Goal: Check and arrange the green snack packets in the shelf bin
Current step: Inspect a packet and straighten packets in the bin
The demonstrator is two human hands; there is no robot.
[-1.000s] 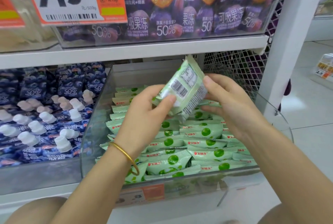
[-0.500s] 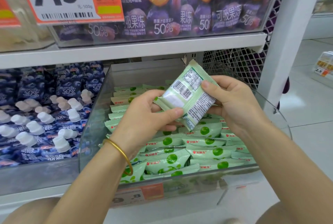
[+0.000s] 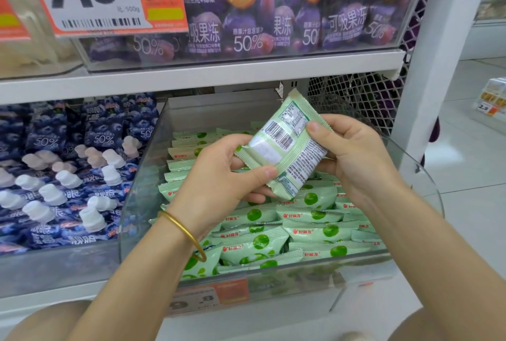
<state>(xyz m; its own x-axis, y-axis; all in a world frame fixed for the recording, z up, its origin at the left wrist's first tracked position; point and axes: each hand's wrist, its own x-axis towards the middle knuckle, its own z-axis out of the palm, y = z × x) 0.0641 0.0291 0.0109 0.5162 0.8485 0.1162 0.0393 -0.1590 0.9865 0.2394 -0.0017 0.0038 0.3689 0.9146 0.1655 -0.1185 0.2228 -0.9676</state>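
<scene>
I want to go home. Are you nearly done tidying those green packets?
Nearly. Most pale green plastic snack packets lie in tidy rows in the clear plastic bin. The left hand and right hand hold one packet, barcode up. Remaining: putting it back, maybe straightening the tilted front-left packets.

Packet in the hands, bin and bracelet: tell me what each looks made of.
Packet: thin plastic film, likely matte; it shows crimped zigzag ends and soft creases. Bin: clear hard plastic, glossy; packets show through its wall. Bracelet: gold-coloured metal, it seems, polished, with a bright sheen.

Bare forearms, a thin gold bangle (image 3: 183,232) on the left wrist.
</scene>
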